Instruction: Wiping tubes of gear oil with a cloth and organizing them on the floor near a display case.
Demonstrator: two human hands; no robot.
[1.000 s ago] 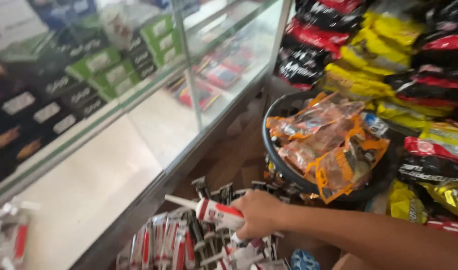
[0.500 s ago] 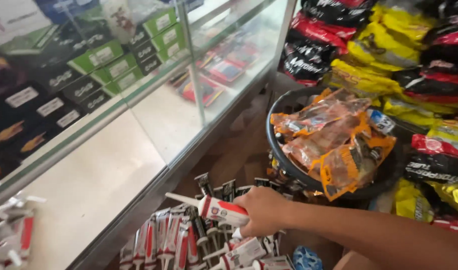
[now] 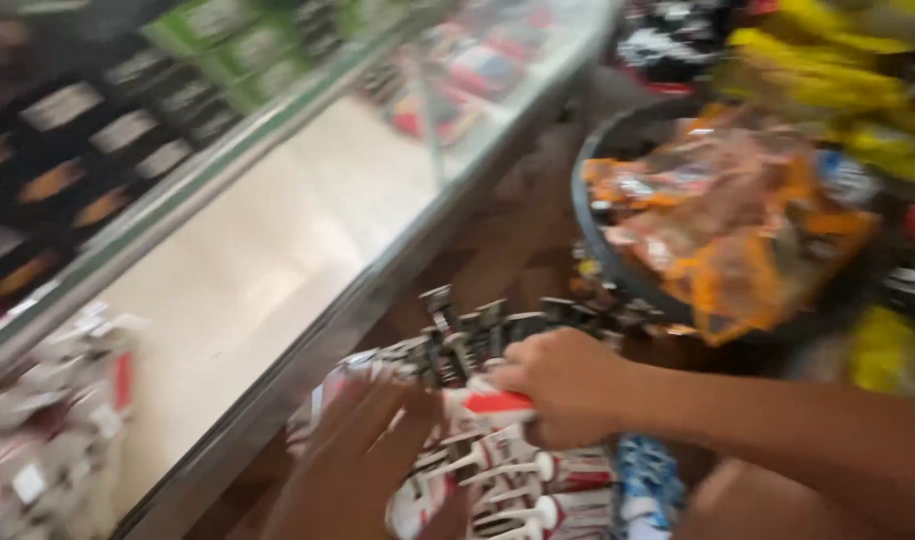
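Head view, blurred: the right hand (image 3: 567, 385) has its fingers wrapped around a white-and-red tube (image 3: 482, 408), holding it just over a pile of like tubes (image 3: 517, 480). The left hand (image 3: 362, 455) reaches into the same pile with fingers spread, touching the tubes; whether it grips any cannot be told. Beyond the pile stands a dark round basket (image 3: 602, 250) of orange snack packets (image 3: 737, 220). A glass display case (image 3: 277, 230) runs along the pile's left.

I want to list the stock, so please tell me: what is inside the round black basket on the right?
The round black basket holds clear snack bags with orange print, piled above its rim. The picture is blurred, and the bags cover whatever lies beneath them, so the bottom cannot be seen.
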